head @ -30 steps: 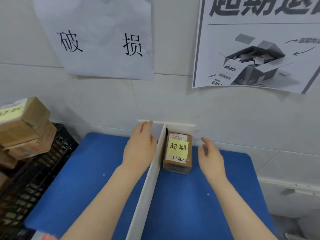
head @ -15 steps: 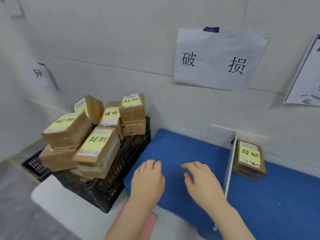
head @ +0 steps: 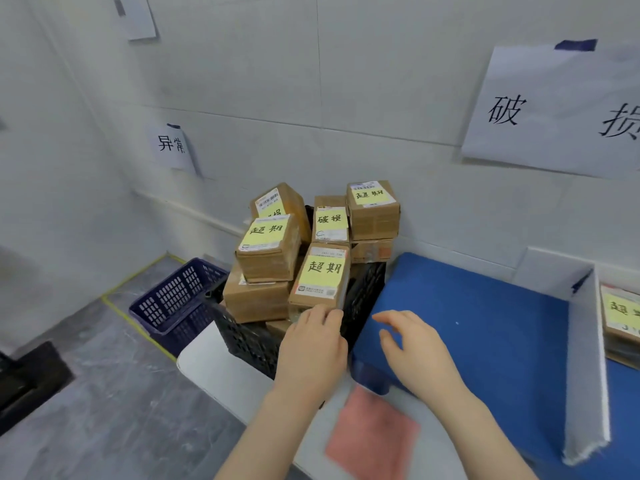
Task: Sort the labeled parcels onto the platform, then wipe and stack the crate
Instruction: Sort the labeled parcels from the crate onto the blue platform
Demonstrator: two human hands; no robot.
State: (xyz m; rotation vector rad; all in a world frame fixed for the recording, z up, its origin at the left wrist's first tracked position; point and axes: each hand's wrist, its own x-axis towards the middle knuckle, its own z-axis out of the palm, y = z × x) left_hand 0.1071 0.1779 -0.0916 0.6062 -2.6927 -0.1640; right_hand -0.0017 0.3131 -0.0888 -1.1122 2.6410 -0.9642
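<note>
While one parcel marked 超期 [head: 621, 315] now sits alone in the far-right bay of the blue platform [head: 485, 317], behind the white divider [head: 585, 368], both hands have left it and swung back over to the black crate [head: 249, 341] that stands at the platform's left edge on the tabletop [head: 221, 372]. A second ago they hovered either side of that parcel with fingers slack; half a second ago they were crossing the empty blue bay. The left hand [head: 311, 355] has its fingertips on the near lower edge of the front parcel labelled 超期 [head: 320, 277], fingers loosely curled against it but not yet wrapped round it. The right hand [head: 414, 351] is spread and empty over the platform's front corner, just beside the crate and touching no parcel.

My reading: one drop is finished and the next pick is beginning. That front parcel carries the same label as the one already placed, so it likely belongs in the same right-hand bay. The crate is heaped with boxes (one, labelled 破损 [head: 330, 223], matches the wall sign [head: 554, 112] above the middle bay), so wiping with the pink cloth [head: 372, 434] and stacking with the blue basket [head: 173, 299] on the floor are a long way off
</note>
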